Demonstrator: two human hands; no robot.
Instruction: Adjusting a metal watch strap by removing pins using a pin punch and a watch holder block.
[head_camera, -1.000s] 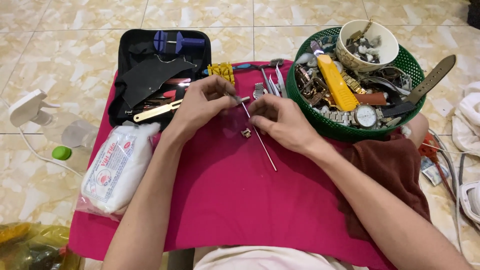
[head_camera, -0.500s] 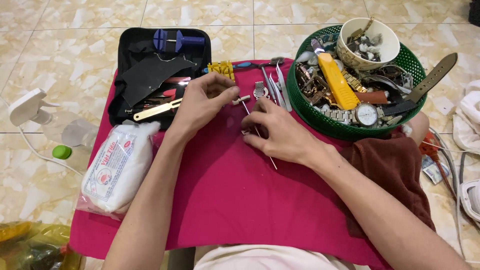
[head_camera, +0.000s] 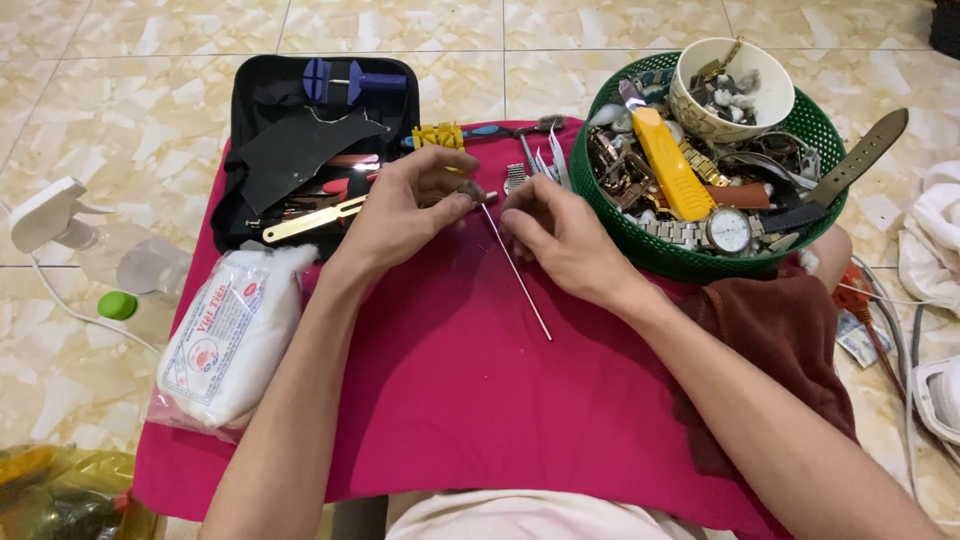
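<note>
Thin metal rod (head_camera: 517, 270) lies slanted on the pink cloth (head_camera: 470, 400), its upper end up between the two hands and its lower end pointing back toward the person. Left hand (head_camera: 405, 205) has its grip pinched together on a small metal piece (head_camera: 472, 192) right at the rod's top end. Right hand (head_camera: 560, 235) rests just beside the rod with its fingers curled down onto the cloth; whether its grip holds anything cannot be told. Behind the left hand sits an open black tool case (head_camera: 300, 150) with a blue tool and a brass-coloured strip inside. A green basket (head_camera: 820, 215) full of watches and straps, with a cream cup and a yellow tool, stands to the right. A white plastic bag (head_camera: 225, 340) lies at the cloth's left edge.
</note>
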